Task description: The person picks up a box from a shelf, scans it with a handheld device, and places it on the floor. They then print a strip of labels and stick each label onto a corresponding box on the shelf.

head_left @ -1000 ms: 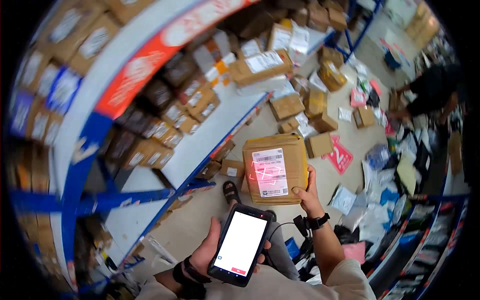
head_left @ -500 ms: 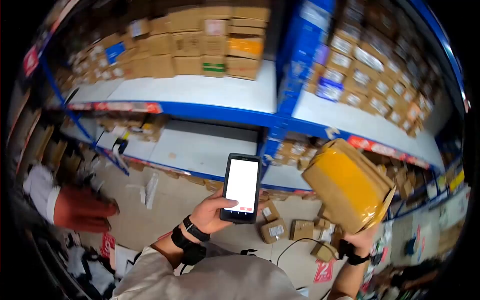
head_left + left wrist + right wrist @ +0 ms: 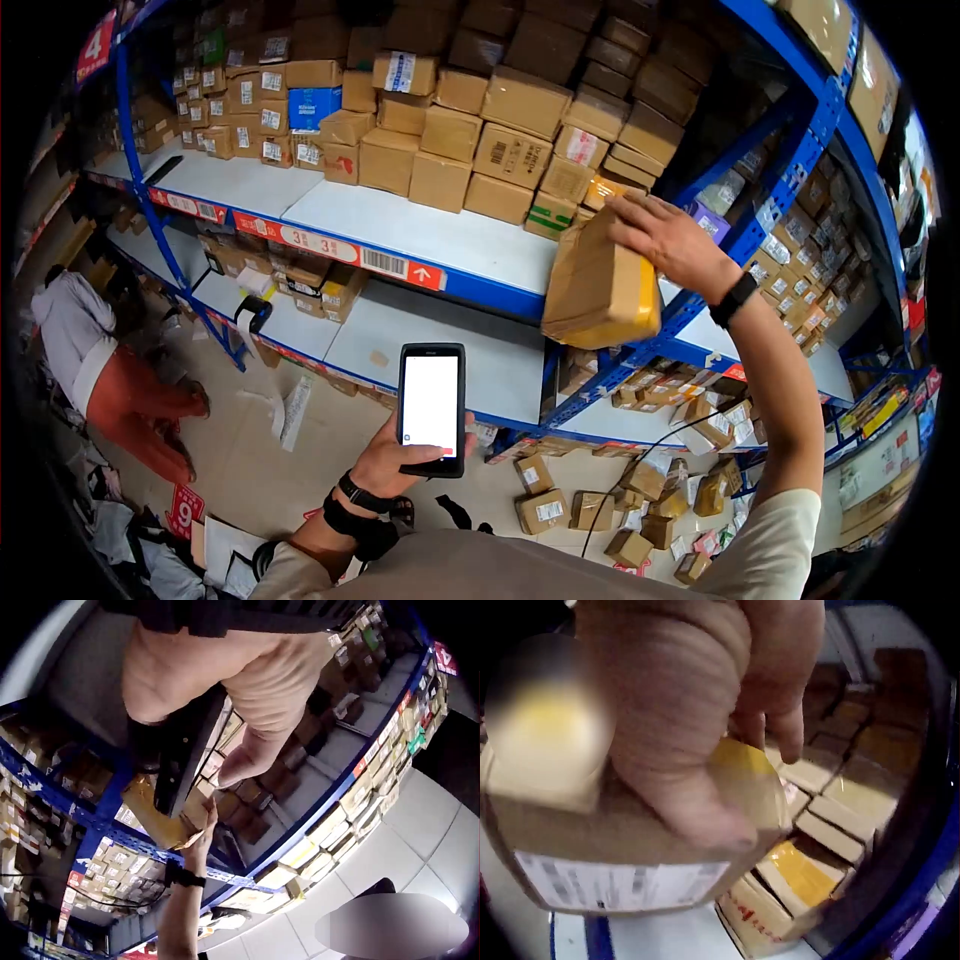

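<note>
The parcel (image 3: pixel 600 285), a taped brown carton with a printed label on 1 face, is held tilted in the air just in front of the white shelf board (image 3: pixel 420 225) of the blue rack. Its upper end is level with the cartons stacked on that board; no part of it appears to rest on the board yet.

The right hand (image 3: pixel 668 238) grips the parcel from above: fingers curled over its top edge, thumb pressed on the near face, as the right wrist view confirms.

Below the board, the left hand (image 3: pixel 400 462) holds a handheld scanner (image 3: pixel 432 408) upright, fingers wrapped round its lower body, thumb at the screen edge. The screen is lit white.

Judgement: the parcel is lifted to shelf height; setting it down on the board and releasing it remain.

Beneath the board, loose parcels (image 3: pixel 545 508) lie on the floor. A second person (image 3: pixel 95 365) crouches well left of the rack.
</note>
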The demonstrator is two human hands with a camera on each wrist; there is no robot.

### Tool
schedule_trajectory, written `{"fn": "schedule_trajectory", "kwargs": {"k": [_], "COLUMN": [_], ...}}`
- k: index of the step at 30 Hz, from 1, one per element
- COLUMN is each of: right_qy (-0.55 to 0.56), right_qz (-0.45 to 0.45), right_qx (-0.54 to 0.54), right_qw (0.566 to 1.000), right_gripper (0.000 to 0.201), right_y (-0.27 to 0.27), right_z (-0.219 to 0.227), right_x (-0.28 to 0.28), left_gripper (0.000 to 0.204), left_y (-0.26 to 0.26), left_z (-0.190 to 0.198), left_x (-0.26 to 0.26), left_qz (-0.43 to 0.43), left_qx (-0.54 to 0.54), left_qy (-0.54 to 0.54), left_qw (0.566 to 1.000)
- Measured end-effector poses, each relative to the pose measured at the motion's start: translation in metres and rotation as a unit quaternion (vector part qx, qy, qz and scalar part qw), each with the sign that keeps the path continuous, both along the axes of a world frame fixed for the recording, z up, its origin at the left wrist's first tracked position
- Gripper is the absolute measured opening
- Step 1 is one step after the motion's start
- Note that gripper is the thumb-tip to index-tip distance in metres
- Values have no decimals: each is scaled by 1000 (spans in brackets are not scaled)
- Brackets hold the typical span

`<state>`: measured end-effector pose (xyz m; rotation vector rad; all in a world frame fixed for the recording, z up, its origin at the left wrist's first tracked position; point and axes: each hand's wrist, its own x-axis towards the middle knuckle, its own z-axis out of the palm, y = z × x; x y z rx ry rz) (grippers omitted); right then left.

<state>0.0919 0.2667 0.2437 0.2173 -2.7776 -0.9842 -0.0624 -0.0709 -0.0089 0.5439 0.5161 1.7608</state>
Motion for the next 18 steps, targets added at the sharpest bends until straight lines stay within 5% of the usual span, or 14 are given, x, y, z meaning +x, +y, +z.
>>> {"fn": "schedule_trajectory", "kwargs": {"k": [2, 5, 7, 8, 9, 11, 12, 18], "right_qy": [57, 218, 406, 472, 477, 441, 459, 598], "right_qz": [-68, -126, -153, -166, -168, -208, -205, -257], "right_qx": [78, -45, -291, -486, -457, -288, -213, -225], "right_qw": [993, 967, 853, 716, 732, 824, 838, 725], "right_gripper": [44, 46, 32, 31, 37, 84, 103, 107], "right_y": [1, 13, -5, -29, -48, -110, -119, -96], "right_z": [2, -22, -56, -70, -88, -115, -124, -136], "right_x": [-12, -1, 23, 26, 25, -12, -29, -47], "left_gripper": [75, 75, 77, 76, 76, 76, 76, 63], "left_y": [-4, 1, 3, 9, 12, 18, 20, 37], "left_z": [6, 9, 2, -2, -3, 0, 3, 11], "left_x": [-13, -32, -42, -46, -49, -51, -51, -55], "left_qz": [-22, -35, -48, -57, -55, -65, -58, -52], "left_qx": [10, 42, 76, 102, 102, 99, 75, 35], "left_qy": [-22, 26, 31, 30, 23, 19, 18, -7], "left_qw": [999, 998, 995, 993, 993, 993, 995, 998]}}
